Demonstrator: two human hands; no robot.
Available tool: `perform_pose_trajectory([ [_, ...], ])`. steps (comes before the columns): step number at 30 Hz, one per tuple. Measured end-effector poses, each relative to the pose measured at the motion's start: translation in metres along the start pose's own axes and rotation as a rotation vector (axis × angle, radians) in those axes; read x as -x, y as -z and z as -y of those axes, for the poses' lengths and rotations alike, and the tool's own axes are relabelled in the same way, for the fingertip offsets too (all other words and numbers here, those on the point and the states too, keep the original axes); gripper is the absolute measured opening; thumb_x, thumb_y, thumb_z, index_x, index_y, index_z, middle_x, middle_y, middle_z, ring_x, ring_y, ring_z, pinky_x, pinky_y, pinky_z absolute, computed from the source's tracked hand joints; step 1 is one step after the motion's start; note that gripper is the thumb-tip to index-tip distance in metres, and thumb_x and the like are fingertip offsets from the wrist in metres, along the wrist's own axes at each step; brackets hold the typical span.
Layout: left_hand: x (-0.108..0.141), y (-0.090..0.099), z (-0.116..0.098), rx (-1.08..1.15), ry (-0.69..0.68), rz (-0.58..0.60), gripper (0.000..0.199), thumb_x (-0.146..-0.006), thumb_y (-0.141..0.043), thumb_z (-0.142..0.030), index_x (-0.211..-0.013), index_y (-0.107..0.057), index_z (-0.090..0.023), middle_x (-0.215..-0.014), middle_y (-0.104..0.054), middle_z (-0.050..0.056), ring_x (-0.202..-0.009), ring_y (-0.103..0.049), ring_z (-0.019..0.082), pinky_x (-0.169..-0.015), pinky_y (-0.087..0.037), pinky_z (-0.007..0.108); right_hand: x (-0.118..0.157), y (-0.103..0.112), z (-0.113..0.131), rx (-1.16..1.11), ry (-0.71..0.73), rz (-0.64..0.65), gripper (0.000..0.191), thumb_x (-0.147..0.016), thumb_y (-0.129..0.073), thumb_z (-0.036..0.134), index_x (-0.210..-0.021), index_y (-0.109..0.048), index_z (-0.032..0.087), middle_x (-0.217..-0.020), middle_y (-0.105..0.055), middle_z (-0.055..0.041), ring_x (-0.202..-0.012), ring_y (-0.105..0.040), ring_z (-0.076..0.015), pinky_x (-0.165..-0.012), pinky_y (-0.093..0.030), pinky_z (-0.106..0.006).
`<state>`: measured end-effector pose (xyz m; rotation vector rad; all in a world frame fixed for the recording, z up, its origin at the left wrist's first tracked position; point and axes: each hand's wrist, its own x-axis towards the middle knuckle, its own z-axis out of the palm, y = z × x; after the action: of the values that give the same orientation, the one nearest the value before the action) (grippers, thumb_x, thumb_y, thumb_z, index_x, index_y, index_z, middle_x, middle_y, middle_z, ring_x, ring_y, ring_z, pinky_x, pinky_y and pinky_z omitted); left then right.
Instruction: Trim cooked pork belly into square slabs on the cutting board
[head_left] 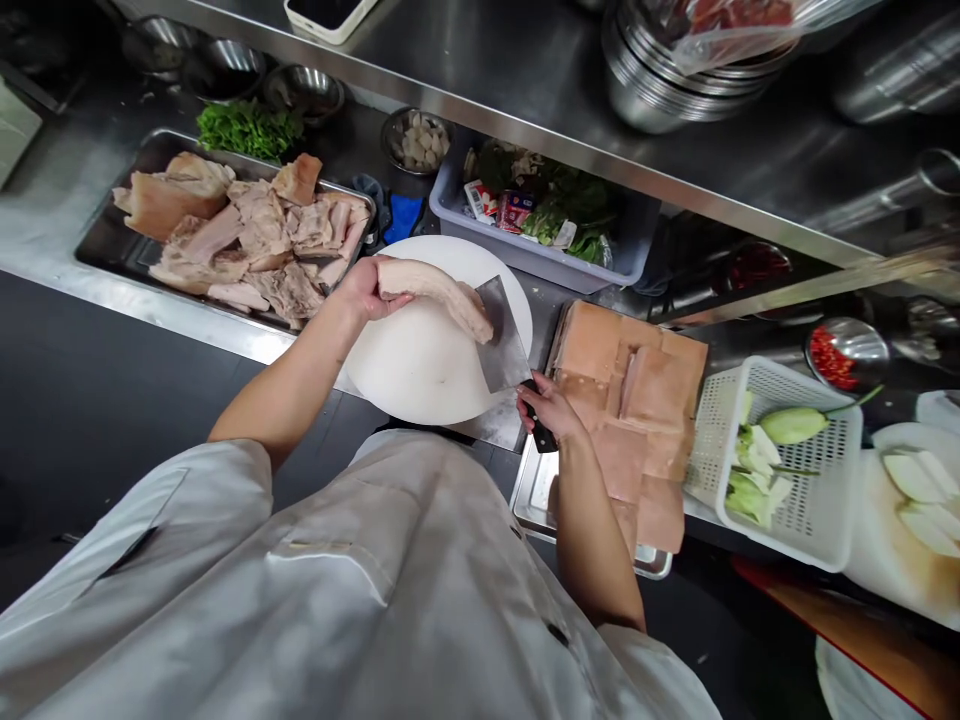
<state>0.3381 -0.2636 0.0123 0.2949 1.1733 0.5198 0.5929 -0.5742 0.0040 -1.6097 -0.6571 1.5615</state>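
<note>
Meat (435, 284) was gripped at one end by the left hand (373, 290), over a round white board (409, 375). The right hand (553, 410) clasped a cleaver (504, 345), blade at the meat's other end. Chunks (251, 228) filled a tray (112, 243) leftward; slabs (619, 455) lay right.
</note>
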Motion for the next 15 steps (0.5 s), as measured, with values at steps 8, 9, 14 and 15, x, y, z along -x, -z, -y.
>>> perform_pose_trajectory([
  [8, 0.000, -0.037, -0.014, -0.191, -0.129, 0.005, 0.039, -0.076, -0.075, -0.040, -0.108, -0.069, -0.020, -0.083, -0.073, 0.011, -0.087, -0.075, 0.034, -0.070, -0.066, 0.044, -0.004, -0.007, -0.015, -0.061, -0.002, -0.030, 0.046, -0.077, -0.075, 0.057, -0.092, -0.044, 0.026, -0.054, -0.053, 0.0127, -0.033, -0.042, -0.0088, -0.030, -0.036, -0.021],
  [9, 0.002, -0.044, -0.014, -0.245, -0.170, 0.015, 0.041, -0.075, -0.077, -0.038, -0.110, -0.068, -0.018, -0.086, -0.073, 0.011, -0.089, -0.075, 0.035, -0.074, -0.065, 0.046, -0.004, -0.007, -0.016, -0.075, 0.002, -0.024, 0.047, -0.077, -0.075, 0.057, -0.092, -0.043, 0.026, -0.054, -0.053, 0.0128, -0.034, -0.042, -0.0086, -0.031, -0.036, -0.021],
  [14, 0.021, -0.090, 0.001, -0.641, -0.633, 0.047, 0.062, -0.072, -0.081, -0.023, -0.129, -0.059, -0.014, -0.108, -0.069, 0.012, -0.108, -0.070, 0.036, -0.092, -0.058, 0.049, -0.003, -0.016, -0.026, -0.163, 0.019, 0.000, 0.047, -0.078, -0.075, 0.056, -0.089, -0.039, 0.027, -0.056, -0.052, 0.0135, -0.034, -0.040, -0.0073, -0.033, -0.036, -0.020],
  [15, 0.029, -0.101, 0.010, -0.762, -0.731, 0.066, 0.066, -0.074, -0.081, -0.022, -0.135, -0.056, -0.015, -0.111, -0.067, 0.011, -0.112, -0.069, 0.037, -0.095, -0.056, 0.049, -0.003, -0.021, -0.027, -0.180, 0.024, 0.000, 0.047, -0.078, -0.075, 0.055, -0.088, -0.038, 0.028, -0.056, -0.052, 0.0137, -0.034, -0.040, -0.0072, -0.033, -0.036, -0.020],
])
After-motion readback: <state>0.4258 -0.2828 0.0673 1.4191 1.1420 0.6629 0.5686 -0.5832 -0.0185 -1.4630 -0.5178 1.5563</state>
